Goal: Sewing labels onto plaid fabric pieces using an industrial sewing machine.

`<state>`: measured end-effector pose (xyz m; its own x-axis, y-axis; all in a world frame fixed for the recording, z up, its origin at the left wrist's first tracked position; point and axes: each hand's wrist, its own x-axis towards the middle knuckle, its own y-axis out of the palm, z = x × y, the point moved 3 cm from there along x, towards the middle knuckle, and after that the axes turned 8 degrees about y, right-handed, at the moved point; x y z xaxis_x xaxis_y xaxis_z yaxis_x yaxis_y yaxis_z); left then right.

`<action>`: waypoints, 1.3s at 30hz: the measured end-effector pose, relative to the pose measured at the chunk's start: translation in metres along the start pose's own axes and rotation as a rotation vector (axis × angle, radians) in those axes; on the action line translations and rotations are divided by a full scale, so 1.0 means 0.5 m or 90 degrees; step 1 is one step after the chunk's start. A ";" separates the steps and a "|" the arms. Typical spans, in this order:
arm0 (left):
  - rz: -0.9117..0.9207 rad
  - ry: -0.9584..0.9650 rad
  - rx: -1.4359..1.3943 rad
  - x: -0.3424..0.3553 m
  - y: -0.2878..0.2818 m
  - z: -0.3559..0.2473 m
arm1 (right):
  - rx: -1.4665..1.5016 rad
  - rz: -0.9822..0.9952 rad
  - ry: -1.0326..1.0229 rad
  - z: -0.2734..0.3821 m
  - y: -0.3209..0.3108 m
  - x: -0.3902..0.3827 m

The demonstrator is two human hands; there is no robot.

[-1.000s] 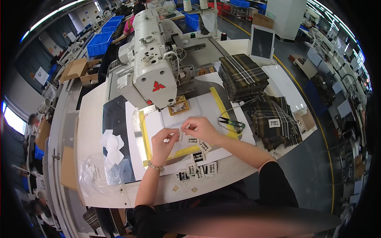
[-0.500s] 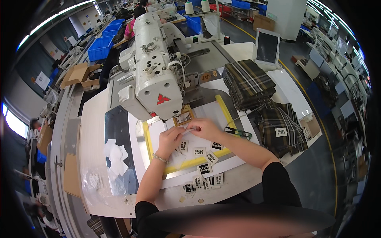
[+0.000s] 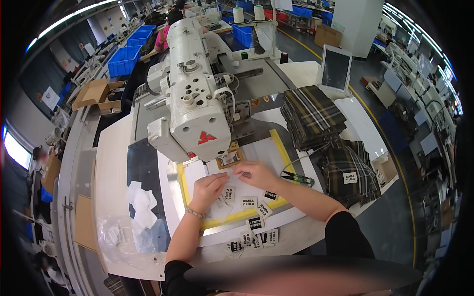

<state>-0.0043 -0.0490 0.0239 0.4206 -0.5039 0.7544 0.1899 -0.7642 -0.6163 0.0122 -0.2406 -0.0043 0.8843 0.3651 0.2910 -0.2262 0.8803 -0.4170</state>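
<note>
My left hand (image 3: 208, 191), with a bracelet at its wrist, has its fingers pinched together over the white, yellow-edged work area below the sewing machine head (image 3: 200, 121). Just right of it, my right hand (image 3: 254, 173) also has its fingertips brought together. Anything in either pinch is too small to make out. Past the fingertips lies a small brass-coloured frame (image 3: 230, 159) under the machine head. Close to my left fingers is a white label (image 3: 228, 193) with dark print. Several more white and black labels (image 3: 256, 223) lie scattered toward me.
Folded plaid cloth (image 3: 314, 117) is stacked at right, with a labelled plaid piece (image 3: 348, 167) nearer me. Green-handled snips (image 3: 297, 178) lie beside my right forearm. White paper scraps (image 3: 142, 209) and clear plastic (image 3: 116, 237) lie at left. A screen (image 3: 335, 68) stands at the back right.
My fingertips were close together around a small whitish piece; now there is a small gap between the hands. The whole view has shifted slightly.
</note>
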 end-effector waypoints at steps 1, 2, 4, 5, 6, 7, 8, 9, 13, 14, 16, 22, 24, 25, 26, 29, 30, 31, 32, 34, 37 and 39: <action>0.015 0.000 -0.002 0.001 0.000 -0.004 | -0.003 0.002 0.005 0.000 0.003 0.000; 0.031 -0.001 -0.003 0.000 0.002 -0.006 | -0.006 0.004 0.009 0.000 0.005 0.000; 0.044 -0.004 -0.008 -0.003 0.005 -0.009 | 0.002 -0.001 0.003 -0.002 0.010 -0.003; 0.058 -0.006 -0.013 -0.004 0.006 -0.010 | 0.012 -0.007 -0.004 -0.002 0.011 -0.003; 0.057 -0.007 -0.011 -0.004 0.006 -0.010 | 0.012 -0.005 -0.005 -0.002 0.011 -0.003; 0.056 -0.006 -0.018 -0.003 0.007 -0.012 | 0.003 0.002 0.007 0.000 0.011 -0.005; 0.056 -0.006 -0.024 -0.002 0.007 -0.014 | -0.006 0.009 0.020 0.000 0.011 -0.006; 0.055 -0.008 -0.023 -0.001 0.006 -0.015 | -0.005 0.011 0.020 -0.001 0.012 -0.006; 0.064 -0.018 -0.027 0.004 0.006 -0.018 | -0.010 -0.025 -0.001 0.004 0.008 -0.009; 0.065 -0.025 -0.028 0.003 0.006 -0.017 | -0.027 -0.036 -0.004 0.007 0.006 -0.009; 0.067 -0.032 -0.026 0.003 0.005 -0.017 | -0.032 -0.042 -0.005 0.007 0.005 -0.008; 0.084 -0.058 -0.022 0.006 0.004 -0.010 | -0.065 -0.028 -0.017 -0.001 0.005 -0.006; 0.081 -0.062 -0.018 0.005 0.003 -0.009 | -0.076 -0.018 -0.023 0.000 0.008 -0.007; 0.082 -0.073 -0.027 0.005 0.003 -0.007 | -0.085 -0.012 -0.021 0.000 0.009 -0.006; 0.083 -0.085 -0.036 0.004 0.004 -0.006 | -0.094 -0.007 -0.021 0.001 0.011 -0.006; 0.093 -0.107 -0.055 0.001 0.005 -0.004 | -0.073 -0.012 0.007 0.005 0.009 -0.008; 0.092 -0.109 -0.054 0.001 0.006 -0.003 | -0.073 -0.010 0.007 0.004 0.010 -0.009; 0.087 -0.101 -0.055 0.002 0.006 -0.004 | -0.067 -0.016 0.013 0.003 0.010 -0.009; 0.083 -0.092 -0.056 0.001 0.006 -0.004 | -0.061 -0.021 0.019 0.002 0.010 -0.009; 0.080 -0.094 -0.059 -0.002 0.007 -0.005 | -0.067 -0.032 0.009 0.004 0.010 -0.011; 0.093 -0.105 -0.085 -0.006 0.009 -0.005 | -0.081 -0.040 0.022 0.001 0.008 -0.014; 0.110 -0.116 -0.110 -0.004 0.012 -0.005 | -0.087 -0.034 0.047 -0.003 0.006 -0.013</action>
<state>-0.0061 -0.0537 0.0194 0.5889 -0.5633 0.5796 -0.0456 -0.7391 -0.6720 0.0062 -0.2410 -0.0086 0.9225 0.2907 0.2539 -0.1243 0.8466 -0.5176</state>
